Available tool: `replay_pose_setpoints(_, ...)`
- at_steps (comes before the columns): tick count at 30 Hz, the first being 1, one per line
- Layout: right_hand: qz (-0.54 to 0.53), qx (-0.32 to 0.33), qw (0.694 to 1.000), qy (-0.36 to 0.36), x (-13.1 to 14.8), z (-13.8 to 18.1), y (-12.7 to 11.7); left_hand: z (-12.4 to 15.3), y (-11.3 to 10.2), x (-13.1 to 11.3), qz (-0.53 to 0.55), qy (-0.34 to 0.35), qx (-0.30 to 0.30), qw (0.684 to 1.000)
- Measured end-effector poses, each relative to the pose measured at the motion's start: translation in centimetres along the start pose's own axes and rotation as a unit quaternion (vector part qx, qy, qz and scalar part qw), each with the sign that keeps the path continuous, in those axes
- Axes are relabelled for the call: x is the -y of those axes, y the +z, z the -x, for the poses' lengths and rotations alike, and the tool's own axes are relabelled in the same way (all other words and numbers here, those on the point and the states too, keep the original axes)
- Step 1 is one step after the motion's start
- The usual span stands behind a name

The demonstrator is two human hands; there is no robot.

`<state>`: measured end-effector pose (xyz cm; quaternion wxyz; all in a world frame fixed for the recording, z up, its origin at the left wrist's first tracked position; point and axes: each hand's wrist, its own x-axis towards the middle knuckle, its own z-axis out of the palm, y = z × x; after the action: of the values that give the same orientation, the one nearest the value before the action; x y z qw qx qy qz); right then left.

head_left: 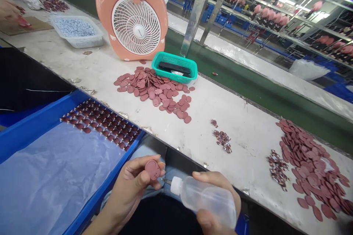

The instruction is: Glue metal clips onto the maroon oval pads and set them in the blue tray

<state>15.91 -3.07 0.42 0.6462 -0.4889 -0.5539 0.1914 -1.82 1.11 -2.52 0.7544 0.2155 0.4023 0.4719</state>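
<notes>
Between the thumb and fingers of my left hand (134,181) is a flat, dusky-pink oval disc (152,169) with small holes in its face. My right hand (217,194) is wrapped around a translucent squeeze bottle (205,196) with a white cap. Its thin metal nozzle points left at the disc's lower edge, and I cannot tell whether it touches. On the bench ahead lies a heap of similar pink discs (154,86). A blue tray (132,143) at my left holds rows of dark reddish pieces (102,119) on a pale sheet.
A pink animal-shaped fan (103,7) stands behind a green basket (174,77). Small brownish parts (222,139) lie mid-bench. More discs (311,161) and small parts (277,169) are at right. A white basket (82,42) stands at far left, near another person's hand (9,9).
</notes>
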Motion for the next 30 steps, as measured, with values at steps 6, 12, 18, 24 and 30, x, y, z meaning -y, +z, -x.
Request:
replay_pose_setpoints(6,0.023,0.011,0.995,0.093,0.0,1.1,-0.6,0.2,0.1,-0.1,0.002,0.005,0.004,1.0)
replay_pose_setpoints(12,0.005,0.023,0.992,0.127,0.6,0.9,-0.4,0.1,-0.3,0.2,0.003,0.004,0.006,1.0)
replay_pose_setpoints(18,-0.014,0.031,0.998,0.055,0.3,0.2,-0.1,0.0,-0.2,0.1,0.001,0.011,0.021,1.0)
replay_pose_setpoints(24,0.018,0.025,0.999,0.026,0.1,0.2,0.0,0.2,-0.3,0.1,-0.002,0.008,0.019,1.0)
replay_pose_setpoints(30,0.028,0.014,0.997,0.065,0.3,0.9,-0.4,0.3,0.0,-0.1,0.002,0.013,-0.005,1.0)
